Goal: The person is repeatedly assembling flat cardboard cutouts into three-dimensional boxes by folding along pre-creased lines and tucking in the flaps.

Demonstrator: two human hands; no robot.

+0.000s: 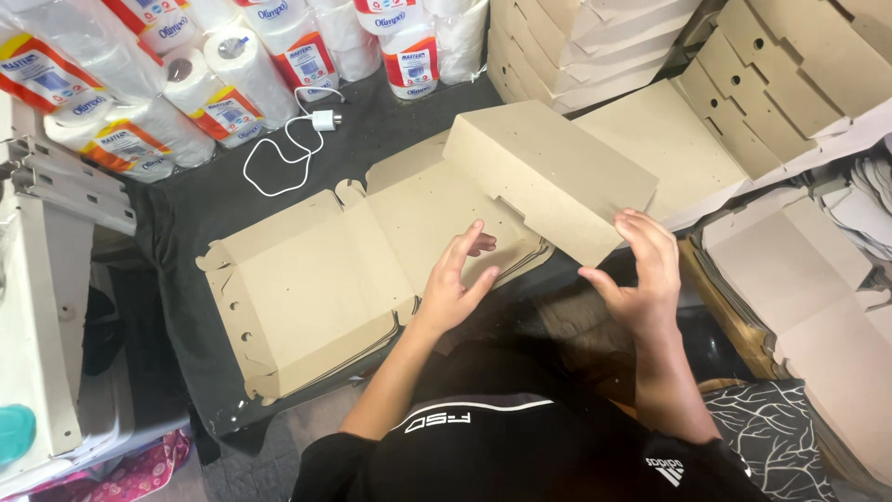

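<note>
A folded brown cardboard box (pixel 548 172) sits closed in front of me, tilted, its near corner at my right hand (pixel 641 270), whose fingers curl on that corner. My left hand (pixel 455 279) is spread with fingers apart, resting on the stack of flat unfolded cardboard blanks (pixel 307 288) just left of the box. The blanks lie on a dark cloth surface (pixel 209 204).
Stacks of folded boxes (pixel 771 84) rise at the back right. More flat blanks (pixel 799 279) lie to the right. Packs of paper rolls (pixel 186 74) stand at the back left, with a white charger and cable (pixel 297 139) in front. A white shelf unit (pixel 46 307) is at left.
</note>
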